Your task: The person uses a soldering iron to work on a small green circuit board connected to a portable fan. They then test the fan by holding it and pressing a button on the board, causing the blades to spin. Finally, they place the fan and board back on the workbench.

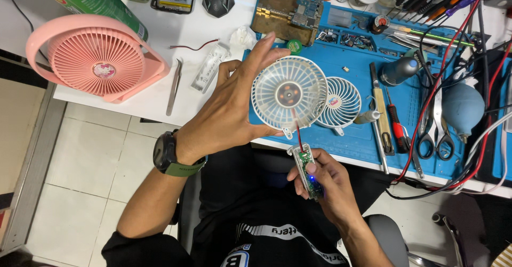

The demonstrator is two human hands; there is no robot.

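Your left hand (226, 112) cups the white fan head (289, 93) from its left side, fingers spread wide around the round grille — the forefinger runs up past the rim, the thumb tucks under the lower edge, so the grip is open-fingered yet bearing on the cage; the copper-coloured motor hub shows through the centre of the grille. Just below that grip, your right hand (325, 184) pinches the clear handle piece with its green circuit board (305, 170), fingers and thumb pressed together along its sides, a small blue light glowing near its lower end; a thin red wire (297, 133) runs from the board up to the fan head, joining what your two hands hold. Immediately right of the fan head, touching or just behind its rim, a second white grille (341, 102) lies flat on the blue work mat (362, 139); further right of your grip lie a red-handled screwdriver (397, 128), scissors (434, 133) and a blue-grey rubber blower bulb (463, 107), with red and black cables crossing them. To the left of your left hand, tweezers (174, 85) and a clear plastic shell (209, 68) rest on the white table (160, 32); beyond them — well apart from the grip — stands a pink desk fan (96, 58). A dark watch with a green strap (169, 155) sits on your left wrist.
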